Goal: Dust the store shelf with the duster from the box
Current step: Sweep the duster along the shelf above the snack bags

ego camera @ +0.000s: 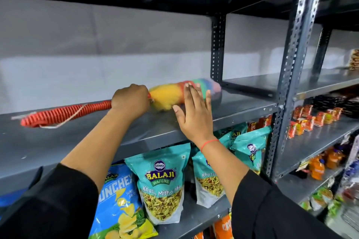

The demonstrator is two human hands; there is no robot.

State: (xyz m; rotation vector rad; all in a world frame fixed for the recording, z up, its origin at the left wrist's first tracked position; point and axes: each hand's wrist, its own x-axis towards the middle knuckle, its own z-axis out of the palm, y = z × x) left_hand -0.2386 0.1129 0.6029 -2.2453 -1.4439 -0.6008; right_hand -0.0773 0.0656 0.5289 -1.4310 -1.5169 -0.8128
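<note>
The duster (pixel 171 96) lies along the grey shelf (pixel 242 106), its red ribbed handle (pixel 64 113) trailing out to the left of the left hand (pixel 131 101), which is clenched around the neck where handle meets fluff, while the multicoloured fluffy head runs off to that hand's right. The right hand (pixel 194 114) is spread flat with fingers apart, just in front of the head and covering its middle. The far tip of the head is blurred, the gripped neck is hidden inside the fist, and the black sleeves (pixel 58 205) are cut off below.
</note>
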